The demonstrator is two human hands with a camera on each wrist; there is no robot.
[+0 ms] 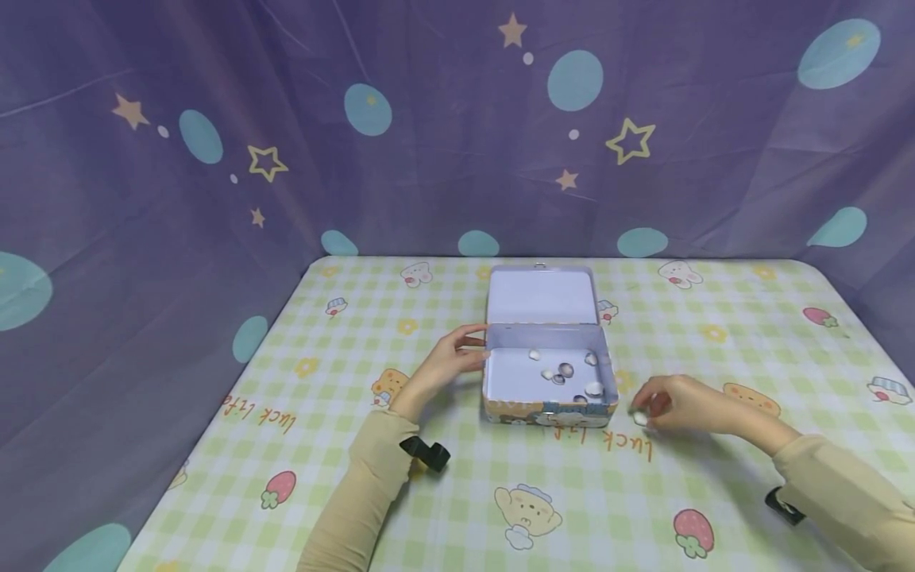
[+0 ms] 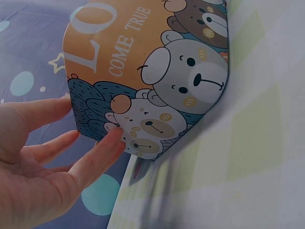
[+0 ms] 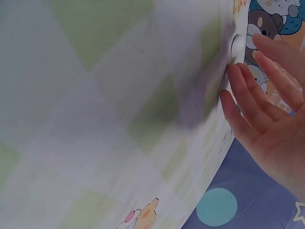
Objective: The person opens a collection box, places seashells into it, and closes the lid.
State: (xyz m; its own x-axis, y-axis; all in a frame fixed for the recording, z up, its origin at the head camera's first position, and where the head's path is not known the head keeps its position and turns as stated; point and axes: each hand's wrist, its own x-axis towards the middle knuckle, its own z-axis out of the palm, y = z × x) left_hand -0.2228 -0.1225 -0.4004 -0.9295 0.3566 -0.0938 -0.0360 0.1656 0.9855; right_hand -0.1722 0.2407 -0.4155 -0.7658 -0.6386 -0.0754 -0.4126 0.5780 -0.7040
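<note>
An open tin box [image 1: 550,373] with a hinged lid [image 1: 541,294] stands mid-table, and cartoon bears cover its outside. Several small, whitish, rounded pieces like shells or pebbles [image 1: 566,370] lie scattered on its floor. My left hand [image 1: 446,361] touches the box's left side with extended fingers; the left wrist view shows its fingertips on the printed wall [image 2: 186,71]. To the right of the box, my right hand [image 1: 679,405] is low over the cloth. Its thumb and fingertips are spread around one small white piece [image 3: 236,45], with a slight gap visible in the right wrist view.
A green-and-white checked tablecloth [image 1: 529,461] with cartoon prints covers the table. Purple curtains [image 1: 429,183] with stars and teal ovals hang behind and at the sides. Both wrists carry black straps [image 1: 425,453].
</note>
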